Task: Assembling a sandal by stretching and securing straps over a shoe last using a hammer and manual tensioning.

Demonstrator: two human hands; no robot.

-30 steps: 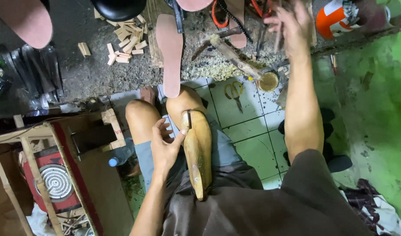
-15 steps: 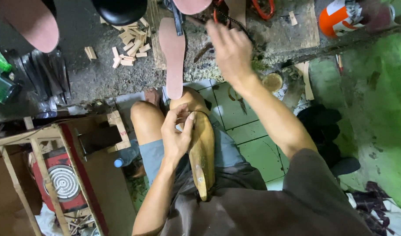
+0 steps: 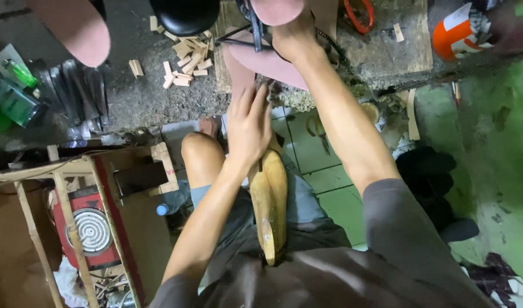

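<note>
the long yellowish wooden shoe last (image 3: 269, 205) lies lengthwise on the lap, toe end pointing toward the worktop (image 3: 387, 51), under the left hand (image 3: 247, 128) with fingers spread, while the right hand (image 3: 292, 37) reaches farther ahead onto the pink sole-shaped sheet (image 3: 267, 60), its fingers hidden.

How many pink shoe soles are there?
3 pink soles: one at top left, one at the top edge, one under the right hand, lying on the bench. More may be hidden.

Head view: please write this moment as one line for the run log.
left hand: open, on wooden shoe form on lap | right hand: on pink sole piece on workbench | grip: unclear
</note>
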